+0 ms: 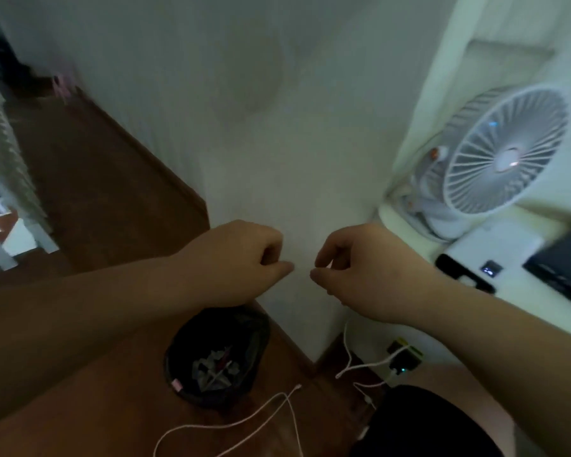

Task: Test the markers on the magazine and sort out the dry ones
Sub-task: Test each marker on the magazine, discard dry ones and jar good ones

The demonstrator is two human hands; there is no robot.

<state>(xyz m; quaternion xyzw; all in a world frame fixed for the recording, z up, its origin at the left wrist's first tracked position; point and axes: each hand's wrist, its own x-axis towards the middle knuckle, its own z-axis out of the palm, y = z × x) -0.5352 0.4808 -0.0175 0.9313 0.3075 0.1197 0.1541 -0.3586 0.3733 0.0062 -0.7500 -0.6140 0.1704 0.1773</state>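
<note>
Both bare arms reach forward, side by side. The left hand (pixel 241 258) is curled like a fist, with the thumb poking toward the other hand. The right hand (pixel 360 268) is curled too, with its thumb and first finger close together. The two hands are near each other but not touching. The picture is blurry, so I cannot tell if either hand pinches something small. No marker or magazine can be seen here.

The hands are in front of the corner of a smooth white wall (pixel 277 159). Under the left arm a round black bin (pixel 216 356) stands on the brown wooden floor (pixel 96 192), with scraps inside. Thin white cables (pixel 277 410) curl over the floor near it. To the right is a white tabletop (pixel 495 245). On it stands a round white fan (pixel 505 150) with many thin ribs, and a flat black phone (pixel 463 273) lies near the fan's foot
</note>
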